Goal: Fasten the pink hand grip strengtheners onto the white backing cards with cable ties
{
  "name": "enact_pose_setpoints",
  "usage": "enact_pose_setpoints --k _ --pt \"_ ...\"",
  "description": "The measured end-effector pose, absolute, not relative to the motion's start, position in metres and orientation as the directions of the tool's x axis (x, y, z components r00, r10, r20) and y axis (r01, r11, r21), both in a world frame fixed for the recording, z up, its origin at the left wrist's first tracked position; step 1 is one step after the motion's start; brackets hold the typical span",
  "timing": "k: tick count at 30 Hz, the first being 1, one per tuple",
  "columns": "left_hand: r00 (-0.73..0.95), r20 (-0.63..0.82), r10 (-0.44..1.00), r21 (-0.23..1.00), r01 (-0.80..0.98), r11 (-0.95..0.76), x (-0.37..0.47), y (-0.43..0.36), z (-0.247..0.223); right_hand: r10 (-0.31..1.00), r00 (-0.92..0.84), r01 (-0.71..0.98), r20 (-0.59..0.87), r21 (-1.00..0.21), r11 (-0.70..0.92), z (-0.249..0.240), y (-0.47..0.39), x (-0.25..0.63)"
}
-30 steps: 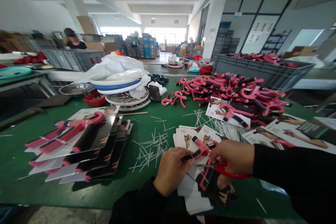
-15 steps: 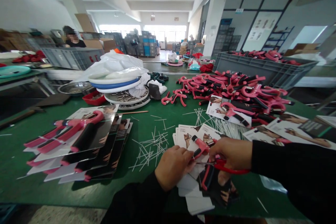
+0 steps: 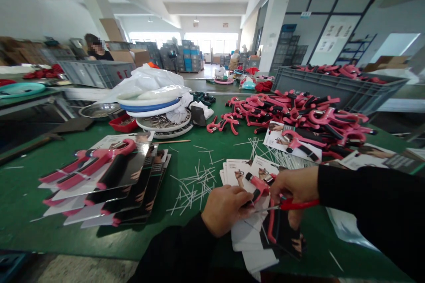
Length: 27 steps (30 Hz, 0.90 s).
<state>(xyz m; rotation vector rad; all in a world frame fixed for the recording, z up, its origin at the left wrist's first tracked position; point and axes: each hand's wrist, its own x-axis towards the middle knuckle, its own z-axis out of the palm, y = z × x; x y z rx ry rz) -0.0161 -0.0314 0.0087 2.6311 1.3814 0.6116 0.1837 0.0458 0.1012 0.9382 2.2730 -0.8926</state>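
Note:
In front of me a pink-and-black hand grip (image 3: 260,185) with a metal spring lies on a printed card, on a stack of white-backed cards (image 3: 244,234). My left hand (image 3: 226,208) is closed on the hand grip's near end, its fingertips by the black handle. My right hand (image 3: 295,185) is closed around red-handled snips (image 3: 299,204), whose thin metal blade points left at the hand grip, close to my left fingertips. Whether the blade touches a tie there is too small to tell. The right fingertips partly cover the hand grip.
Carded hand grips (image 3: 109,172) are stacked at left. White cable ties (image 3: 195,185) lie scattered mid-table. Behind are a heap of loose hand grips (image 3: 292,110), a grey crate (image 3: 345,90), stacked round trays (image 3: 149,105) and a red bin (image 3: 122,122). A person (image 3: 96,48) is at the far left.
The view has shifted slightly. Both hands stay at the same hand grip, and the snips' red handle is now tilted a little differently.

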Motion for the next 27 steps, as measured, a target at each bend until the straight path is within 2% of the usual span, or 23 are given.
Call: enact_pose_setpoints --k 4,7,11,13,16,19,27 --pt "0.417 0.291 0.861 0.258 0.833 -0.490 -0.007 -0.035 0.010 0.378 -0.671 0.720 -0.638 -0.437 0.539 0.092 0.049 0.193" --pt "0.444 0.275 0.853 0.223 0.833 -0.506 -0.001 -0.035 0.012 0.337 -0.699 0.699 -0.631 -0.503 0.508 0.078 0.053 0.203" --pt "0.468 0.247 0.849 0.246 0.817 -0.522 0.000 -0.033 0.014 0.286 -0.696 0.706 -0.659 -0.553 0.443 0.063 0.058 0.215" --pt "0.451 0.255 0.855 0.295 0.806 -0.513 -0.002 -0.031 0.012 0.312 -0.697 0.704 -0.646 -0.534 0.468 0.065 0.057 0.214" --pt "0.435 0.284 0.854 0.441 0.732 -0.519 -0.007 -0.029 0.007 0.391 -0.704 0.698 -0.593 -0.472 0.539 0.079 0.051 0.206" --pt "0.413 0.305 0.858 0.562 0.649 -0.512 -0.011 -0.028 0.006 0.419 -0.674 0.727 -0.609 -0.443 0.525 0.092 0.045 0.197" --pt "0.367 0.284 0.886 0.609 0.644 -0.463 -0.009 -0.032 0.009 0.483 -0.532 0.839 -0.695 -0.357 0.410 0.094 0.037 0.192"
